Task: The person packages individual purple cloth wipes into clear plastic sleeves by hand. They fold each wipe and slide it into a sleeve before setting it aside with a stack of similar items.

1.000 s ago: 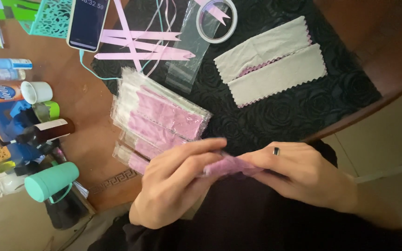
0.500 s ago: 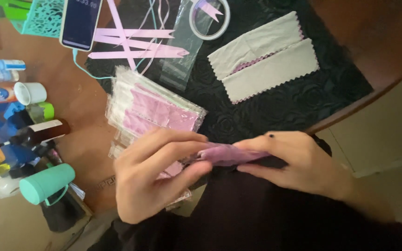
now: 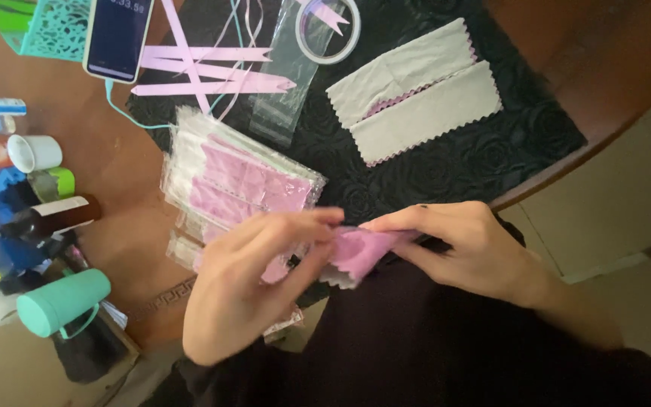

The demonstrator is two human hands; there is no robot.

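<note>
Hands meet low over our lap, just off the bench (image 3: pixel 114 188) edge — our left hand (image 3: pixel 246 290) and right hand (image 3: pixel 465 249) both pinch shut on a small pink cloth (image 3: pixel 359 252), fingers curled at either end. We judge we are folding or smoothing it. Just behind lies a stack of clear sleeves with pink cloths (image 3: pixel 242 181); an empty clear sleeve (image 3: pixel 284 87) lies further off. Next calls for a flat, tidy fold — likely small enough for a sleeve
</note>
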